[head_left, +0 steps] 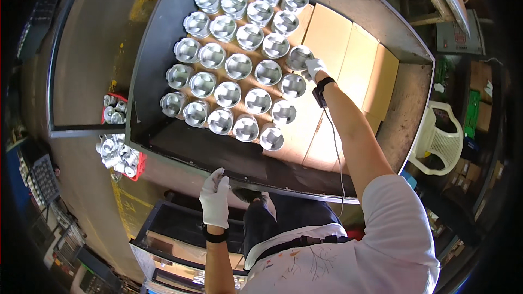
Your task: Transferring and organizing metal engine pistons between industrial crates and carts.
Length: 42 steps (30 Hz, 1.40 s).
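Note:
Rows of silver metal pistons (238,66) stand on brown cardboard (338,49) inside a large dark box-like table with raised sides. With a white glove on, my right hand (315,68) reaches over the box and has its fingers on a piston (300,56) at the right end of a row. The fingertips are partly hidden behind that piston's edge. My left hand (216,200), also gloved, is raised outside the near wall of the box (239,177). Its fingers are slightly bent and apart, and nothing shows between them.
A black band with a cable (336,152) hangs from my right wrist. Red crates (141,166) of metal parts stand on the floor at left. Below them is a dark shelf cart (158,223). A pale plastic chair (441,139) stands right of the box.

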### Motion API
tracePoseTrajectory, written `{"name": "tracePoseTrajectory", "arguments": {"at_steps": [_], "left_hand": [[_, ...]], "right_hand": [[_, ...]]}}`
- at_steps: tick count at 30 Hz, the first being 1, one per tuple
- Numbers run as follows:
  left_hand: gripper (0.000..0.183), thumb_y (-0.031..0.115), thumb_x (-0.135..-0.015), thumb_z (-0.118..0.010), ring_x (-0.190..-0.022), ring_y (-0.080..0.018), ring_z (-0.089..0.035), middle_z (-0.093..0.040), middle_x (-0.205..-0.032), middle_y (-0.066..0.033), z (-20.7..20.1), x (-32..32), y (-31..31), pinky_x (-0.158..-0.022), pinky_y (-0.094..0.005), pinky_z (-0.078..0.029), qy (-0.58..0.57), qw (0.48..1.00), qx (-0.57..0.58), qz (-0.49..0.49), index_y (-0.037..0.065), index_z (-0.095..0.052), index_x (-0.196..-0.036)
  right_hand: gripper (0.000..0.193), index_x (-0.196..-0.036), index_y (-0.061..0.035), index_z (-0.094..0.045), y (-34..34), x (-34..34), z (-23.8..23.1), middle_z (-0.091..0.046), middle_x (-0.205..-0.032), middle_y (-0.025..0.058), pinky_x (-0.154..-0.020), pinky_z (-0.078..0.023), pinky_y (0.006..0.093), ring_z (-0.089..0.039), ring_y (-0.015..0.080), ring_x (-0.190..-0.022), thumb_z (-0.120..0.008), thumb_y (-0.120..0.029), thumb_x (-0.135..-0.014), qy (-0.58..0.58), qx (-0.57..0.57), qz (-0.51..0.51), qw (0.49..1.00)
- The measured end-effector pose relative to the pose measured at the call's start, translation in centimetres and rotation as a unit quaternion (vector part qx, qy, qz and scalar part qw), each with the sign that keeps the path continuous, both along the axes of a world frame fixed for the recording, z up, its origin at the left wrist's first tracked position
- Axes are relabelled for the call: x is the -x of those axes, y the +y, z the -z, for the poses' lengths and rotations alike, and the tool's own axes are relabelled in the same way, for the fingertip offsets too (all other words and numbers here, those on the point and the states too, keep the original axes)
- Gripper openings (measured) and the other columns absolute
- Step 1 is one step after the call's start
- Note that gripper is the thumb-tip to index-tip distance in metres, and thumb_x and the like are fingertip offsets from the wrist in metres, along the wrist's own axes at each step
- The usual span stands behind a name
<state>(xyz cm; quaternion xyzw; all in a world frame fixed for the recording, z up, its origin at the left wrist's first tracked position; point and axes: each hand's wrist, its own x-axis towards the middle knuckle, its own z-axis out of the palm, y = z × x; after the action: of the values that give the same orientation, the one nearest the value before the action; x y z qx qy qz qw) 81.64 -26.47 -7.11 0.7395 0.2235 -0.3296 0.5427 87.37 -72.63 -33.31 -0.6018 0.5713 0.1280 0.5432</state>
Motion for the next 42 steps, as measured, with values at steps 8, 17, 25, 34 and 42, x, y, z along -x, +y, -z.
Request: {"name": "tracePoseTrajectory", "arguments": {"at_steps": [8, 17, 25, 34, 42], "left_hand": [[0.032, 0.008, -0.091, -0.060, -0.082, -0.0095, -0.060, -0.067, -0.099, -0.0062, -4.5, 7.1, 7.3, -0.077, -0.0241, -0.050, -0.062, 0.993, -0.010, -0.100, -0.004, -0.061, -0.120], [0.031, 0.009, -0.091, -0.060, -0.082, -0.0092, -0.060, -0.067, -0.102, -0.0059, -5.6, 30.8, 21.5, -0.075, -0.0237, -0.051, -0.139, 0.934, -0.036, -0.328, -0.001, -0.061, -0.120], [0.026, 0.011, -0.090, -0.062, -0.069, -0.0060, -0.053, -0.065, -0.087, 0.0007, -8.6, 61.0, 26.6, -0.062, -0.0210, -0.044, -0.150, 0.760, -0.039, -0.631, 0.001, -0.065, -0.115], [0.031, 0.024, -0.088, -0.061, -0.080, -0.0247, -0.069, -0.071, -0.092, -0.0172, -2.2, 82.9, 28.0, -0.074, -0.0337, -0.052, -0.007, 0.630, -0.297, -0.718, 0.002, -0.069, -0.108], [0.028, 0.029, -0.089, -0.057, -0.086, -0.0341, -0.065, -0.068, -0.092, -0.0162, 6.0, 80.4, 37.4, -0.075, -0.0450, -0.052, 0.126, 0.662, -0.417, -0.610, 0.010, -0.066, -0.108]], "right_hand": [[0.024, -0.098, -0.0039, -0.060, 3.5, 2.7, -13.7, -0.059, -0.069, 0.0073, -0.044, -0.041, 0.0338, -0.052, 0.0177, -0.047, -0.057, -0.027, -0.090, -0.131, 0.126, -0.010, 0.983], [0.024, -0.114, -0.0082, -0.061, 26.6, 7.7, -25.1, -0.063, -0.073, 0.0027, -0.040, -0.041, 0.0255, -0.051, 0.0095, -0.045, -0.053, -0.023, -0.097, -0.234, 0.103, -0.452, 0.855], [0.030, -0.119, -0.0070, -0.060, 59.0, 23.5, -34.1, -0.067, -0.085, 0.0058, -0.051, -0.046, 0.0256, -0.057, 0.0094, -0.058, -0.055, -0.026, -0.096, -0.216, -0.059, -0.780, 0.585], [0.036, -0.113, -0.0015, -0.061, 87.0, 51.8, -34.9, -0.066, -0.108, 0.0181, -0.089, -0.049, 0.0398, -0.061, 0.0358, -0.103, -0.052, -0.032, -0.095, -0.271, -0.112, -0.954, -0.056], [0.034, -0.105, -0.0046, -0.064, 105.3, 61.0, -22.5, -0.066, -0.103, 0.0184, -0.085, -0.049, 0.0431, -0.063, 0.0376, -0.096, -0.056, -0.034, -0.089, -0.382, -0.061, -0.892, -0.232]]}}
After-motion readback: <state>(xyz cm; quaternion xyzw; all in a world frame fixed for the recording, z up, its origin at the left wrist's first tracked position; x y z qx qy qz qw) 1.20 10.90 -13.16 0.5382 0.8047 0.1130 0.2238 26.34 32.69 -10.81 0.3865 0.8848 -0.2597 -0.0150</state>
